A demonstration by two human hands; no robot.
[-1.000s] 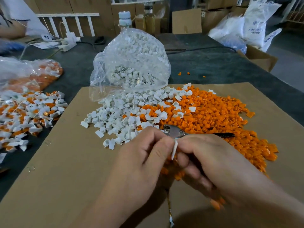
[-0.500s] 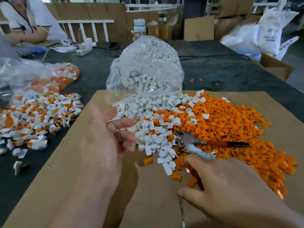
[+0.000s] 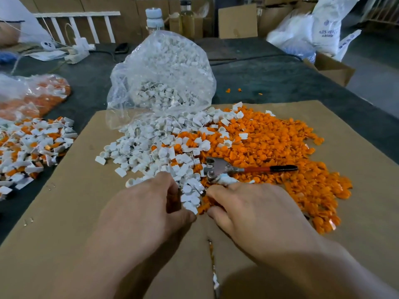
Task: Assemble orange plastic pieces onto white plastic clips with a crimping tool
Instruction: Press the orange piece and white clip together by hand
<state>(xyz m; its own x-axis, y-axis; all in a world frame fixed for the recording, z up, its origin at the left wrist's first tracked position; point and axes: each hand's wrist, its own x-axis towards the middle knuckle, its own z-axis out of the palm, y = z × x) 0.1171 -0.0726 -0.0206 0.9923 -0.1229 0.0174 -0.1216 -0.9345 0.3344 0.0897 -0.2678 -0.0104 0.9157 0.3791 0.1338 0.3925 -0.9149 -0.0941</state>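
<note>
Though I cannot tell what either curled hand is gripping, the left hand (image 3: 146, 210) is touching small white plastic clips (image 3: 138, 152), the right hand (image 3: 250, 208) small orange plastic pieces (image 3: 280, 143), with the red-handled metal crimping tool (image 3: 220, 167) lying at its twelve o'clock.

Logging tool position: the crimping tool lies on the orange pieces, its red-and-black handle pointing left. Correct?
No. The head view shows the crimping tool lying on the orange pieces with its red-and-black handle pointing right, not left.
</note>
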